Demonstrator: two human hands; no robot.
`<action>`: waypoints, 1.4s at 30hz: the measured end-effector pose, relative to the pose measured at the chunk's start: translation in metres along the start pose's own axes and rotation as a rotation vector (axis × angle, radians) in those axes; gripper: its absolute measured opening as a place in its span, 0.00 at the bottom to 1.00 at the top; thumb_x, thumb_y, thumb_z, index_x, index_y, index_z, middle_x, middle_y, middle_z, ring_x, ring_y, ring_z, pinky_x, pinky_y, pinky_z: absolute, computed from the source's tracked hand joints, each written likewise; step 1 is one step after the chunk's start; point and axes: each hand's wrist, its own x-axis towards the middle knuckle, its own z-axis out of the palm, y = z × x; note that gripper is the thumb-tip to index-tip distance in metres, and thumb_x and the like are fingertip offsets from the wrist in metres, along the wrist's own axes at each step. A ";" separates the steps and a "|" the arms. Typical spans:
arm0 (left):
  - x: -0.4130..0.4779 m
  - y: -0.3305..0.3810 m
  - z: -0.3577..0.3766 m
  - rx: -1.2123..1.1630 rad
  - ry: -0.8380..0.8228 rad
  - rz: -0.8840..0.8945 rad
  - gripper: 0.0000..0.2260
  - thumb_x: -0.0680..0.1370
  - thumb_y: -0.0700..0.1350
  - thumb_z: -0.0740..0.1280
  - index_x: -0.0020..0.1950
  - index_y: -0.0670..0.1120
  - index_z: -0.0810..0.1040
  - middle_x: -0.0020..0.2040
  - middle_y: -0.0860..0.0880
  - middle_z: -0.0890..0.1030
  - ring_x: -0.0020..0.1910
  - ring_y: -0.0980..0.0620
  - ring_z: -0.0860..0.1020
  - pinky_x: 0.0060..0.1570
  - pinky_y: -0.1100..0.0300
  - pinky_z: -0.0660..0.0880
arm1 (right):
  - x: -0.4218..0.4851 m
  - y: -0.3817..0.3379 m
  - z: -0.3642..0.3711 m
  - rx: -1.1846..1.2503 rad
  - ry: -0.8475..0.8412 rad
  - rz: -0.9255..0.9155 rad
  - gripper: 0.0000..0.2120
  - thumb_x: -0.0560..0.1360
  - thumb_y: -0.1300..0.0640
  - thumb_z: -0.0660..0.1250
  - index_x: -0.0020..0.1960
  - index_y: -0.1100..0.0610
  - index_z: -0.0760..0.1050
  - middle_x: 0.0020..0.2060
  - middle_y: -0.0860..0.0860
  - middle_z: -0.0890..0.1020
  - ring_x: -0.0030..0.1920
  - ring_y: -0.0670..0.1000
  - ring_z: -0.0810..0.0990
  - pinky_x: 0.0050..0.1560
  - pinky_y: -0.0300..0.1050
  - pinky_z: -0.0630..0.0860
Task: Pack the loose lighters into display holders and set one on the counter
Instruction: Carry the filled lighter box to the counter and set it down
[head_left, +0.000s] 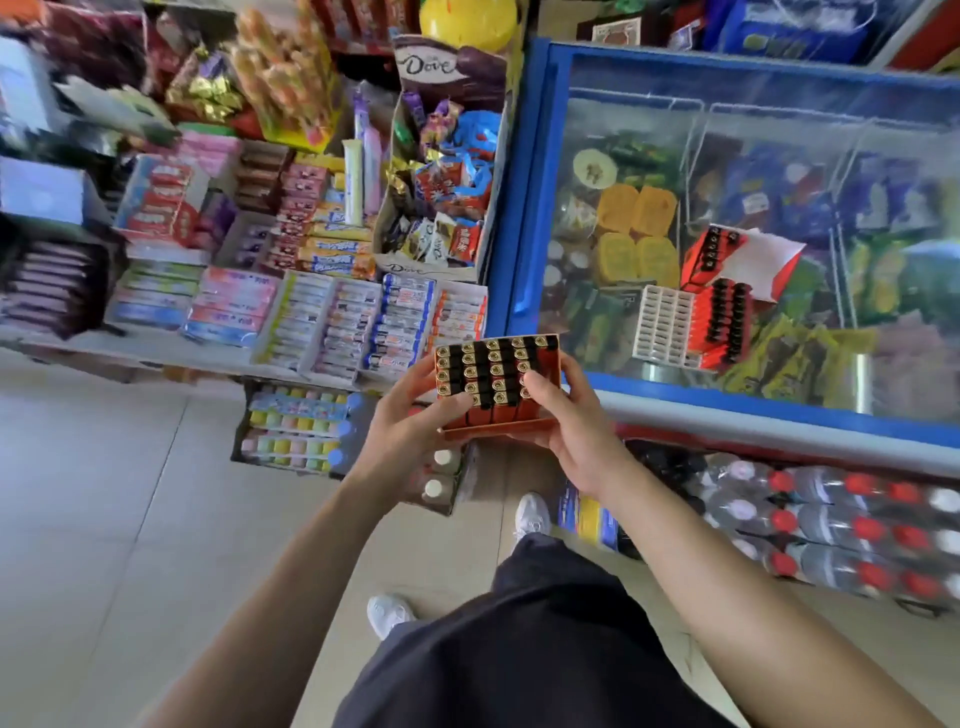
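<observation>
- Gripping the stocked lighter display holder from both sides, the left hand and right hand are curling their fingers round it, keeping it level.
- An empty white holder and orange lighters are waiting on the freezer chest.

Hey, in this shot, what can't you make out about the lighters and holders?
Head view, orange holder: fingers of the left hand and right hand cover some slots, so fullness is unclear.
Head view, red lighters beside the white holder: too small to count.
Head view, shelf packets at left: labels motion-blurred.
</observation>
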 end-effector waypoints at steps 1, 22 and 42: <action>-0.012 -0.003 -0.016 -0.004 0.009 0.020 0.26 0.73 0.46 0.75 0.71 0.51 0.75 0.64 0.44 0.81 0.57 0.40 0.84 0.55 0.40 0.82 | -0.004 0.009 0.015 -0.018 -0.009 0.007 0.25 0.73 0.51 0.72 0.68 0.52 0.70 0.57 0.55 0.85 0.57 0.59 0.84 0.54 0.59 0.82; -0.271 -0.094 -0.408 -0.305 0.557 0.114 0.30 0.68 0.53 0.76 0.70 0.57 0.76 0.67 0.47 0.78 0.58 0.45 0.84 0.54 0.40 0.82 | -0.056 0.227 0.413 -0.557 -0.561 0.226 0.23 0.75 0.51 0.70 0.69 0.47 0.73 0.63 0.56 0.81 0.59 0.58 0.81 0.57 0.59 0.76; -0.226 -0.009 -0.719 -0.295 0.693 0.066 0.27 0.71 0.52 0.76 0.69 0.59 0.76 0.68 0.47 0.78 0.60 0.45 0.82 0.54 0.41 0.83 | 0.092 0.289 0.720 -0.631 -0.722 0.215 0.15 0.80 0.51 0.67 0.66 0.45 0.74 0.58 0.49 0.84 0.57 0.52 0.83 0.55 0.55 0.79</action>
